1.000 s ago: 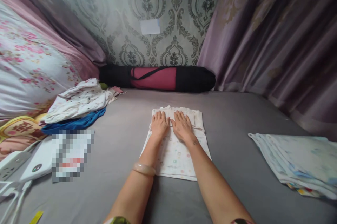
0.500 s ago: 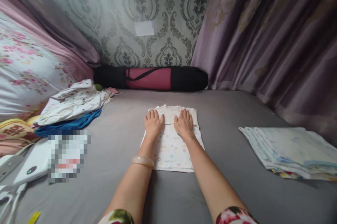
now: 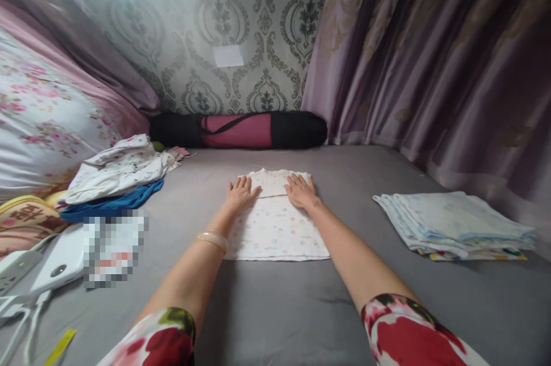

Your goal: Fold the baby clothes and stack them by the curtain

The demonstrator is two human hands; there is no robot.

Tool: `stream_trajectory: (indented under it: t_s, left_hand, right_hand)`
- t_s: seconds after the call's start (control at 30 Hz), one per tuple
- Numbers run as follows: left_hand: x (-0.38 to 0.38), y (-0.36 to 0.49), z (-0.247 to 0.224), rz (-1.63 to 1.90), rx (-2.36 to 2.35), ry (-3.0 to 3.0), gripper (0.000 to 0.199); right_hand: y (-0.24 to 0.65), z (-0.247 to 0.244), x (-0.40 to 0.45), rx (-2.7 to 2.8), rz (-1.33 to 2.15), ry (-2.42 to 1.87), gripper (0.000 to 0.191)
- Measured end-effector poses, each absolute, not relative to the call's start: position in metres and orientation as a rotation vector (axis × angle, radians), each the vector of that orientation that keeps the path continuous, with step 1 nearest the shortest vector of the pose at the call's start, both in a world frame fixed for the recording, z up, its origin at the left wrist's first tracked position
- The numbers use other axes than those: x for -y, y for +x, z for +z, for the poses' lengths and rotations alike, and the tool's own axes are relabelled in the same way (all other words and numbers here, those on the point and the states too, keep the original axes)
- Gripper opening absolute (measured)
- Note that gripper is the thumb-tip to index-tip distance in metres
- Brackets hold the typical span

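Note:
A white garment with small pastel prints [image 3: 279, 231] lies on the grey sheet in front of me, its far part folded over toward me. My left hand [image 3: 242, 193] rests flat on the upper left edge of the fold, fingers spread. Opposite it, my right hand [image 3: 301, 190] lies palm down on the upper right edge, its fingers apart too. Neither hand grips the cloth.
A stack of folded pale cloths [image 3: 456, 220] sits at the right. On the left are crumpled white clothes [image 3: 124, 168], a blue cloth [image 3: 116, 202], a white device [image 3: 62, 257] and cables. A black and maroon roll bag [image 3: 236, 129] lies against the wall.
My hands have moved a little apart toward the garment's side edges. The view has shifted slightly, and the garment's near part looks wider.

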State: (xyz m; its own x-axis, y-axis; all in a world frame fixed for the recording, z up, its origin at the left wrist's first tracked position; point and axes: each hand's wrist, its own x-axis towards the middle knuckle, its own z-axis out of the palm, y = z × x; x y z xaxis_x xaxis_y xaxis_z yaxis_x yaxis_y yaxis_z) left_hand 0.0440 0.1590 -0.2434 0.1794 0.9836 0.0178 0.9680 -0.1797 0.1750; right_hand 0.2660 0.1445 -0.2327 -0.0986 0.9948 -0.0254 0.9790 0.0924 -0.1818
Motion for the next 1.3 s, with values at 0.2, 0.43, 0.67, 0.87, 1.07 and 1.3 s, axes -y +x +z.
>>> stream_trajectory:
  t_s: [0.2,0.43,0.67,0.87,1.07,1.3]
  left_hand:
    - [-0.162,0.035,-0.252,0.222,-1.876,2.275,0.071]
    - [-0.158,0.036,-0.248,0.251,-1.868,2.385,0.065]
    - [-0.122,0.042,-0.238,0.298,-1.691,2.746,0.06]
    - [-0.071,0.02,-0.245,0.158,-1.432,2.748,0.057]
    - [-0.035,-0.017,-0.241,0.024,-1.411,2.604,0.063]
    - [-0.003,-0.049,-0.223,0.18,-1.234,2.678,0.051]
  right_hand:
    - [0.281,-0.241,-0.141,2.26,0.297,-1.919,0.057]
    - [0.283,-0.241,-0.144,2.269,0.349,-1.898,0.058]
    - [0.289,-0.232,-0.098,2.432,0.303,-1.741,0.061]
    - [0.301,-0.233,-0.034,2.555,0.396,-1.569,0.061]
    - [0.32,-0.227,0.016,2.588,0.552,-1.416,0.06]
    - [0.351,-0.217,0.05,2.528,0.548,-1.363,0.048]
